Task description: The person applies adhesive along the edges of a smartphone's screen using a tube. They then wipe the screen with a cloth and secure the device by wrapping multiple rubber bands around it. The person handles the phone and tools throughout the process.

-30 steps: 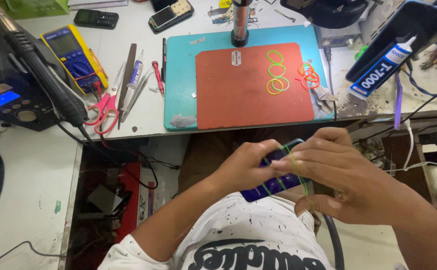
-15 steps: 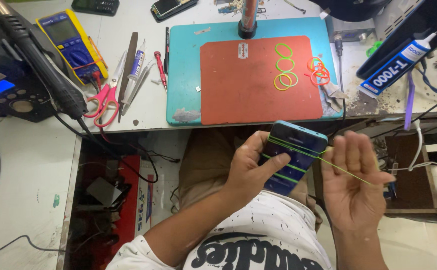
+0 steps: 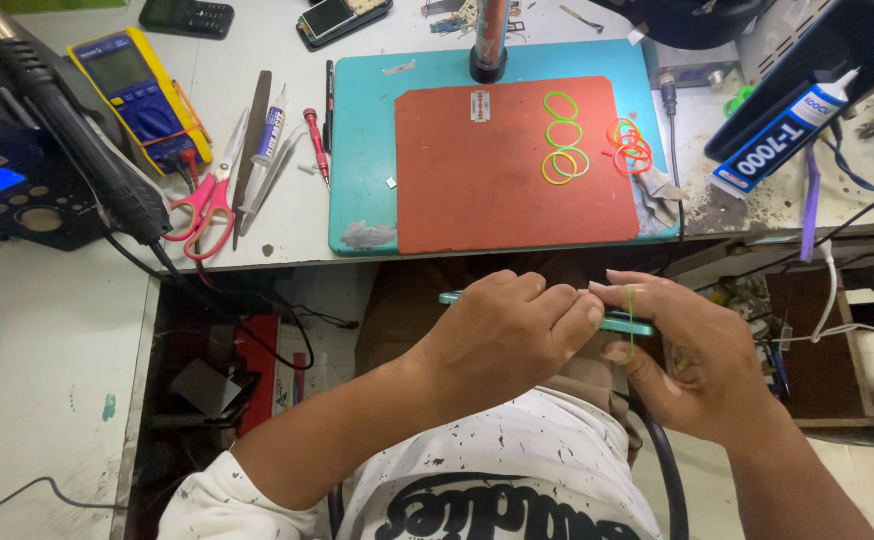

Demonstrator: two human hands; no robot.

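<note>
Below the bench (image 3: pixel 287 215) edge, over the lap, both hands hold a teal phone (image 3: pixel 629 322) edge-on. The left hand (image 3: pixel 502 335) curls closed over it; the right hand (image 3: pixel 692 355) pinches it, a green rubber band (image 3: pixel 630 305) looped across.

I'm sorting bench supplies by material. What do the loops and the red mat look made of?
Loops: likely rubber, matte, thin and limp in bright green and orange. Red mat: probably silicone or rubber, dull and flat, with no glare.
</note>
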